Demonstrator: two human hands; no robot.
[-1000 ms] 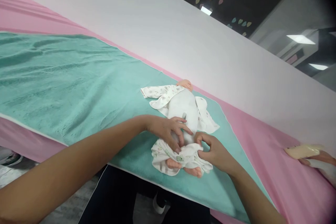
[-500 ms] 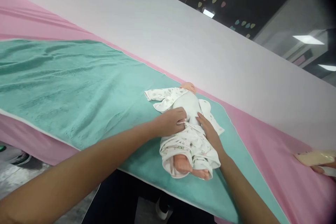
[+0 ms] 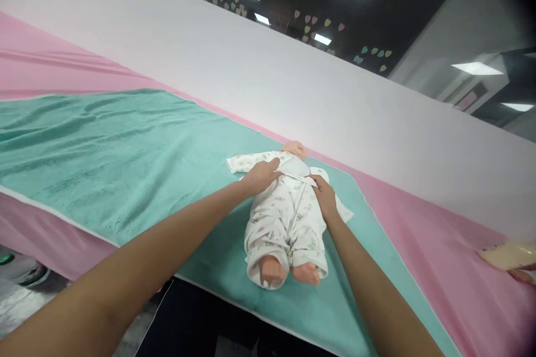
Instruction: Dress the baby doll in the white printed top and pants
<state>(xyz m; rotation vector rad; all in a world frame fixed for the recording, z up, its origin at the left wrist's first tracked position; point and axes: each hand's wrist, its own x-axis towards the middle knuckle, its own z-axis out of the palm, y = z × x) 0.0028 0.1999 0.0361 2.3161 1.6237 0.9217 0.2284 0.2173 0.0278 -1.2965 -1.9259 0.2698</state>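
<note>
A baby doll (image 3: pixel 294 149) lies on its back on a green towel (image 3: pixel 167 145), its feet toward me. It wears white printed pants (image 3: pixel 285 217) and a white printed shirt (image 3: pixel 255 161) that lies spread at both sides of the pale belly. My left hand (image 3: pixel 262 176) is closed on the waistband at the doll's left-of-view side. On the other side, my right hand (image 3: pixel 323 192) pinches the same waistband. The waistband sits high on the belly, stretched between both hands. Bare feet stick out of the wide pant legs.
Pink cloth (image 3: pixel 439 223) covers the table under the towel. A white wall panel (image 3: pixel 251 72) stands behind the doll's head. A pale yellowish object (image 3: pixel 508 255) is at the far right edge. A shoe (image 3: pixel 25 268) shows on the floor at the left.
The pants have been drawn up over the belly toward the chest, and their legs now lie straighter. Both hands have moved up with the waistband. The view has shifted slightly.
</note>
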